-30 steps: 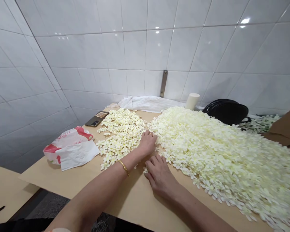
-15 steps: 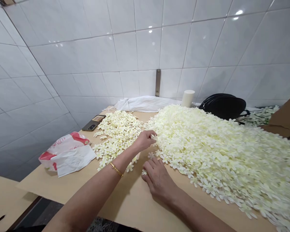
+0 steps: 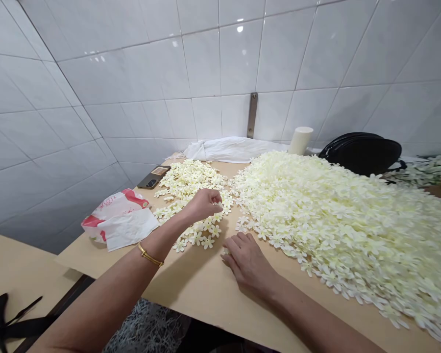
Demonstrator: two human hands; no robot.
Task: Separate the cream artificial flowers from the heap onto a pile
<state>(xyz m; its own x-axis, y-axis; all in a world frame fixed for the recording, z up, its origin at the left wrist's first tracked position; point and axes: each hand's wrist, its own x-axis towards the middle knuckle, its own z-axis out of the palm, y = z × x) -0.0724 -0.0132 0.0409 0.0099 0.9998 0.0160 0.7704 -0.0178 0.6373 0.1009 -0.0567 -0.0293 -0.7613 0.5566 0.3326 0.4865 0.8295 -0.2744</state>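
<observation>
gap [image 3: 235,214] between flower piles [image 3: 327,211], wall [image 3: 202,63] behind

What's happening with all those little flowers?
A person is handling pale yellow-white petalled flowers, spread in two heaps on a light brown table. The left hand is curled by the smaller heap. The right hand rests near the bigger heap, something small and white at its fingers.

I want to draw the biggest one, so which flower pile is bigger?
The right-hand pile, in front of the black bag. It spreads much wider than the left-hand pile, which is beside the phone.
</observation>
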